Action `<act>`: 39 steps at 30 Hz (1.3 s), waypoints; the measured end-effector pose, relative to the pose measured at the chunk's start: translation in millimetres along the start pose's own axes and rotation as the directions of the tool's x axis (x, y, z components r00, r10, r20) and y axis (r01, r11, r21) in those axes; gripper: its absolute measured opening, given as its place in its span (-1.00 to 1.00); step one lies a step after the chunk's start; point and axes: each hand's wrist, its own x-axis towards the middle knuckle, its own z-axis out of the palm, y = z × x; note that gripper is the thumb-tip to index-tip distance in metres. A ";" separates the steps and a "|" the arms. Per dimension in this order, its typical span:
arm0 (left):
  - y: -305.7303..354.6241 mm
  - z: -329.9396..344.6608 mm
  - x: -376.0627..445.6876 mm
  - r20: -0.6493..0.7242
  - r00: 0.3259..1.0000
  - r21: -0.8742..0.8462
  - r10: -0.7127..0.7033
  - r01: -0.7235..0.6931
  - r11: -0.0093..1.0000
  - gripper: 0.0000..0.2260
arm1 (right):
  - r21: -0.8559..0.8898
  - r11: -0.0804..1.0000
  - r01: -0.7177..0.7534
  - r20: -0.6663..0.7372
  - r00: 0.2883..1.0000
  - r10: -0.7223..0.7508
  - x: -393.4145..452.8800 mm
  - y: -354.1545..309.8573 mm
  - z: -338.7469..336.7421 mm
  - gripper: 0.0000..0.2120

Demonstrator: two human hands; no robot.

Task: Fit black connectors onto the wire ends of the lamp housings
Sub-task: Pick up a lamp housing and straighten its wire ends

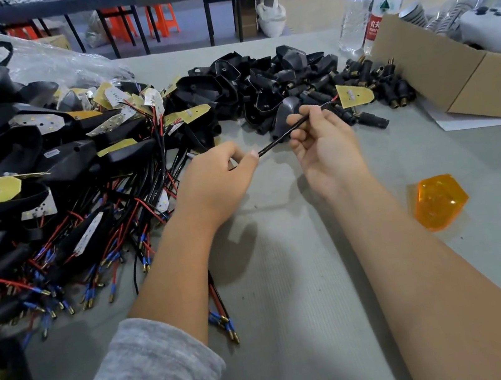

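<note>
At frame centre, both hands pinch one black wire (283,134): left hand (218,178) at its lower-left end, right hand (320,142) mid-length. It slants up-right toward the connectors (366,79), nearer the right hand.

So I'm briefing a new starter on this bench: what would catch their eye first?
Probably the two hands at centre: the left hand and right hand each pinch a thin black wire stretched between them. Next, the tangled heap of wired lamp housings on the left, and the lone orange lens lying at the right.
</note>
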 end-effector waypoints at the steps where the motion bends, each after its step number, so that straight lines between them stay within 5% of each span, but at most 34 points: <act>1: -0.1 0.2 -0.4 0.006 1.000 -0.008 -0.004 0.004 1.000 -0.72 | 0.016 1.000 0.009 -0.026 1.000 -0.008 0.9 0.1 -0.4 -0.77; 6: 2.3 1.7 -0.7 0.012 1.000 0.039 0.008 -0.008 0.999 -0.84 | 0.133 0.990 0.048 -0.119 0.992 -0.032 4.5 -3.0 -4.2 -0.77; 9: 1.8 2.2 -0.3 -0.016 0.999 0.040 0.048 -0.048 0.998 -0.84 | 0.136 0.991 -0.007 -0.028 1.000 0.011 6.0 -6.6 -7.9 -0.76; 15: 7.5 8.4 2.8 -0.073 0.956 0.099 0.284 -0.276 0.956 -0.84 | -0.449 0.893 0.021 0.200 0.977 0.078 -1.4 8.2 2.1 -0.84; 18: 8.6 9.5 2.4 -0.074 0.959 0.149 0.274 -0.262 0.954 -0.82 | -0.512 0.854 0.088 0.236 0.971 0.042 -2.8 6.8 2.6 -0.82; 23: 7.7 7.9 4.8 -0.054 0.984 0.185 0.170 -0.157 0.970 -0.76 | -0.204 0.969 0.137 -0.073 0.985 -0.155 9.9 -11.7 -5.8 -0.77; 28: 4.4 9.8 7.4 -0.063 0.991 0.256 0.115 -0.096 0.962 -0.76 | -0.320 0.947 -0.001 -0.159 0.986 -0.052 16.1 -8.2 -6.9 -0.80; 32: -1.2 10.4 9.5 -0.026 1.000 0.243 -0.002 0.008 0.970 -0.76 | -0.522 0.848 -0.093 -0.157 0.988 0.012 28.4 -3.9 7.2 -0.73; 39: -1.1 16.4 10.1 0.077 0.997 0.360 0.007 -0.034 0.932 -0.77 | -0.809 0.575 -0.123 -0.140 0.990 0.016 44.3 -0.9 19.2 -0.83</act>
